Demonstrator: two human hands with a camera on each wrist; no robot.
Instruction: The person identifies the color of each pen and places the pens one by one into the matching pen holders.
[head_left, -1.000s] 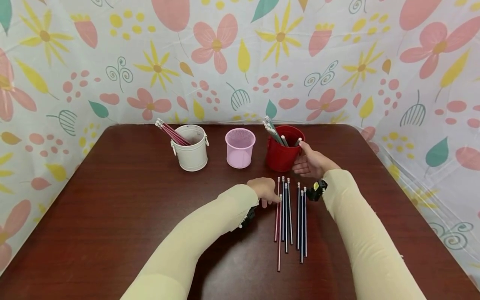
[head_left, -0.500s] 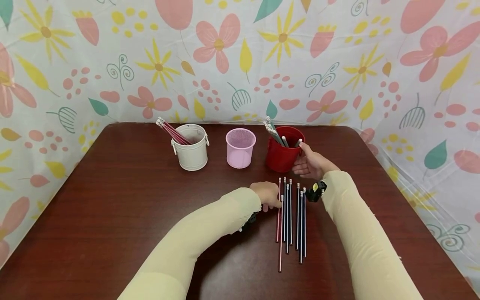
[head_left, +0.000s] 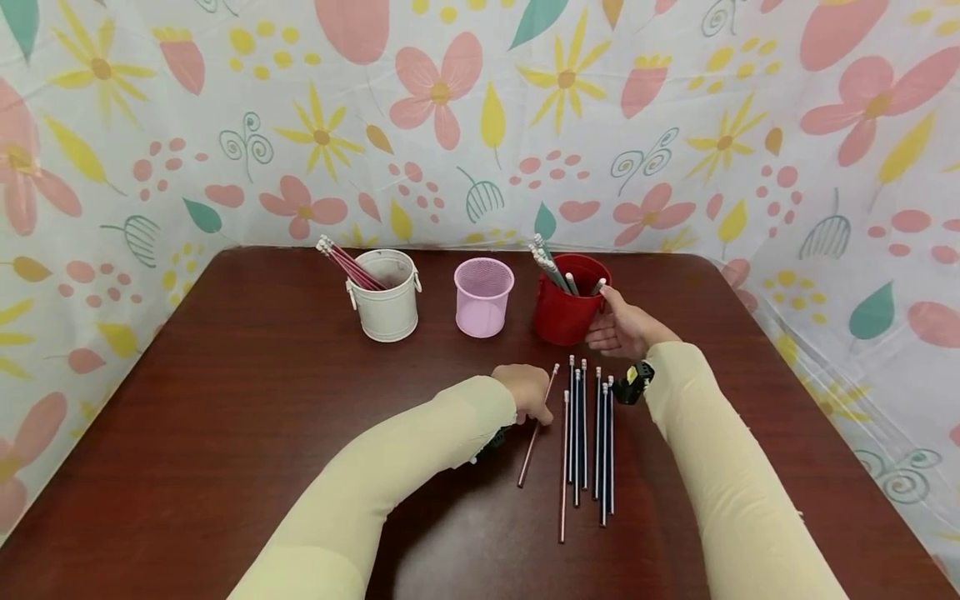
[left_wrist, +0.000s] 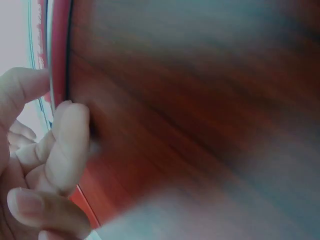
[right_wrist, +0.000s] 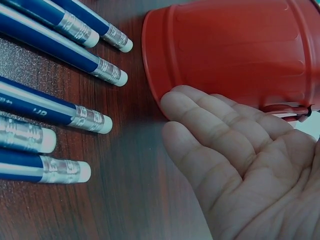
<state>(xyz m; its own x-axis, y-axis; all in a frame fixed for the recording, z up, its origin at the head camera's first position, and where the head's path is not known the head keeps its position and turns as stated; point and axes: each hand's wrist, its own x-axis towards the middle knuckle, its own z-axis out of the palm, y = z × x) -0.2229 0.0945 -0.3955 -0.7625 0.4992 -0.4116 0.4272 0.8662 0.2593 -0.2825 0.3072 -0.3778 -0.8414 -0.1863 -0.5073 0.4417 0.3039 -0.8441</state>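
My left hand [head_left: 523,392] pinches a red pencil [head_left: 529,454] between thumb and fingers. The pencil slants over the table, its white eraser end pointing away. Another red pencil [head_left: 564,475] lies just right of it, beside several dark blue pencils [head_left: 604,467] with white erasers. In the left wrist view the red pencil [left_wrist: 61,45] runs up from between the thumb and fingertips. My right hand [head_left: 626,327] rests against the red bucket [head_left: 558,321], thumb up by its rim. The right wrist view has its fingers [right_wrist: 215,125] extended along the bucket's side. Grey-green pencils [head_left: 551,268] stand in that bucket.
A white bucket [head_left: 387,315] with several red pencils [head_left: 352,267] leaning out stands at the back left. Between the two buckets is a pink mesh cup [head_left: 481,315]. A flower-patterned cloth [head_left: 450,183] hangs behind the table [head_left: 225,400].
The left hand has taken hold of the farther red pencil and drawn it left, away from the row, tilting it. The right hand has stayed at the red bucket.
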